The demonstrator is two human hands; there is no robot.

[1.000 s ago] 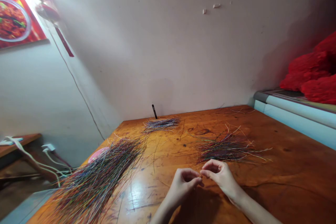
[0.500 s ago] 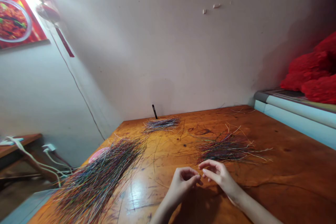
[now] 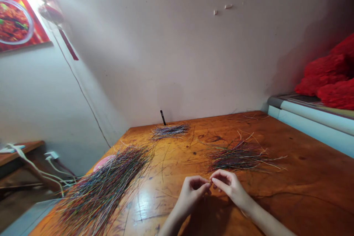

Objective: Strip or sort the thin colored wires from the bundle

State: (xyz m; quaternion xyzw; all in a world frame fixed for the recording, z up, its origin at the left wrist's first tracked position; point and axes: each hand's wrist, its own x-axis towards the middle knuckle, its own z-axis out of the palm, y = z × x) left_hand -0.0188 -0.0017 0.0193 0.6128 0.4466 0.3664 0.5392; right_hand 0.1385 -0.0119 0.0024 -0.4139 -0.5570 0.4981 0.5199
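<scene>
My left hand (image 3: 191,193) and my right hand (image 3: 229,186) meet fingertip to fingertip just above the wooden table (image 3: 290,184), near its front. Both hands are pinched closed; what they pinch is too thin to make out. Just beyond my right hand lies a loose pile of thin coloured strands (image 3: 238,155). A much larger heap of coloured strands (image 3: 102,188) spreads over the table's left side. A small neat bundle of strands (image 3: 170,131) lies at the far edge by the wall.
A black pen-like stick (image 3: 163,117) leans at the wall behind the far bundle. A pink round object (image 3: 101,162) peeks from under the large heap. A white chest freezer (image 3: 312,121) with red fluffy bundles (image 3: 332,77) stands right. Cables (image 3: 35,169) hang left.
My right hand's fingers spread briefly, then closed again against my left fingertips. The strand piles have not moved.
</scene>
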